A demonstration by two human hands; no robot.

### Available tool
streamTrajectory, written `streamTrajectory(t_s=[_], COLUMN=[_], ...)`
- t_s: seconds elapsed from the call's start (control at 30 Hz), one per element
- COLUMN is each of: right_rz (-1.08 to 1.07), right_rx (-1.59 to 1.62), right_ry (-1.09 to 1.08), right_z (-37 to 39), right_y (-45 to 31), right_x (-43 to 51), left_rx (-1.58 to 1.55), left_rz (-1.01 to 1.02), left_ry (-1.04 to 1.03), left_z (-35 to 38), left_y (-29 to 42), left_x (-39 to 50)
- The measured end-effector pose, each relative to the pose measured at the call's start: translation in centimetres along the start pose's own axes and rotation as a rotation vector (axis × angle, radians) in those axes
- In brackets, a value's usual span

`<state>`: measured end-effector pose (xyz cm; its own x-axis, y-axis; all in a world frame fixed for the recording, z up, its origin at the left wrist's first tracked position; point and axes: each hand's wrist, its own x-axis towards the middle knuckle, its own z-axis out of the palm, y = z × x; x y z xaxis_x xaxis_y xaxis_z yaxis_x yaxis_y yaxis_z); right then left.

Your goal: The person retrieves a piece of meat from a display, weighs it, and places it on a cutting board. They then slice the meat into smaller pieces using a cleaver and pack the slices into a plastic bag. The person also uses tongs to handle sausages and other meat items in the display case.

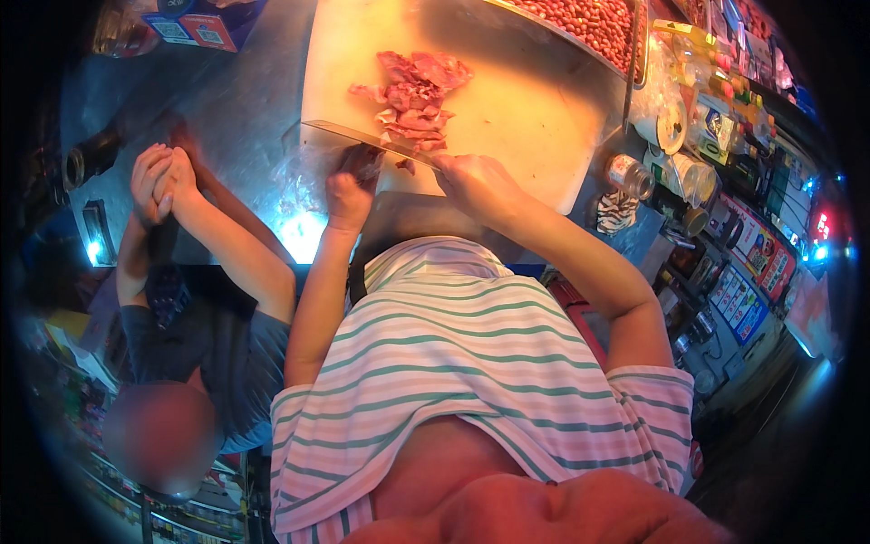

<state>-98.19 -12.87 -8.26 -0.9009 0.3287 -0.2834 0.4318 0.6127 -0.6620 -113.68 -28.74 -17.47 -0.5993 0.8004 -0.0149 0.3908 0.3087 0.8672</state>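
My right hand (476, 187) is closed around the handle of a knife with a long, broad blade (367, 139). The blade points left and lies across the near left part of a pale cutting board (537, 129). Sliced reddish meat (418, 95) is heaped on the board just beyond the blade, with a small dark piece (406, 165) on the near side. My left hand (351, 194) is at the board's near left edge, below the blade. Its fingers are in shadow by a dark piece partly under the blade; whether they grip it cannot be told.
A metal tray of red nuts or beans (584, 24) stands beyond the board. Right of it are a glass jar (631, 178), bottles and tubs. A person's clasped hands (162, 180) rest at the left, near a dark jar (92, 160) on the metal table (238, 109).
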Motion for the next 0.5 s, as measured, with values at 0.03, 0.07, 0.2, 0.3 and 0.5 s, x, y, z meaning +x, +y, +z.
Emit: streamTrajectory(t_s=[0.03,0.07,0.2,0.3,0.5], right_rz=[0.015,0.020,0.104,0.048,-0.030], right_rx=[0.001,0.006,0.141,0.032,0.087], right_ry=[-0.028,-0.042,-0.094,-0.056,0.125], right_z=[0.1,0.3,1.8,4.0,2.6], right_y=[0.3,0.6,1.4,1.1,0.5], right_x=[0.1,0.2,1.9,4.7,4.5], left_rx=[0.001,0.002,0.067,0.076,-0.006], left_rz=[0.000,-0.006,-0.064,-0.096,-0.363], left_ry=[-0.007,-0.012,-0.043,-0.019,0.125], left_z=[0.0,0.0,-0.1,0.4,2.1], left_y=[0.2,0.3,0.2,0.1,1.4], left_x=[0.1,0.2,0.5,0.4,-2.7])
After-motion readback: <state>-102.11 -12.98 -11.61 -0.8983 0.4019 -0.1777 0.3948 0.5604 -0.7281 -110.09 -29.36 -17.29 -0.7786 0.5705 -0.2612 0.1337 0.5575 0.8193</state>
